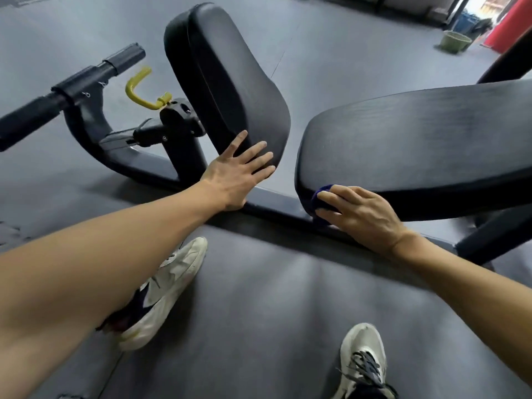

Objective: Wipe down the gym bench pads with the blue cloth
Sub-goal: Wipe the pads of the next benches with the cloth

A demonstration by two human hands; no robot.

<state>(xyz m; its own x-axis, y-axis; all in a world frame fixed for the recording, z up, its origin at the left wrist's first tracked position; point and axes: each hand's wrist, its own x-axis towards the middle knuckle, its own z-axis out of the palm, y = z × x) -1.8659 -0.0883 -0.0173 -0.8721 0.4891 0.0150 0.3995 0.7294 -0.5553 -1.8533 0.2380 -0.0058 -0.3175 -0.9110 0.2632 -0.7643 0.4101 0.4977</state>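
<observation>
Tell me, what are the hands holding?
The right hand presses a bunched dark blue cloth against the long black pad's end edge. The left hand holds nothing.

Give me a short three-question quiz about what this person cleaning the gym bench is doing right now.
1. True or false: the left hand holds the blue cloth.
2. Where is the cloth pressed? A) the near end edge of the long pad B) the yellow handle C) the floor
3. Fill in: the left hand's fingers lie spread and straight on the tilted ____ pad.

Key
1. False; the right hand has it.
2. A
3. seat
</observation>
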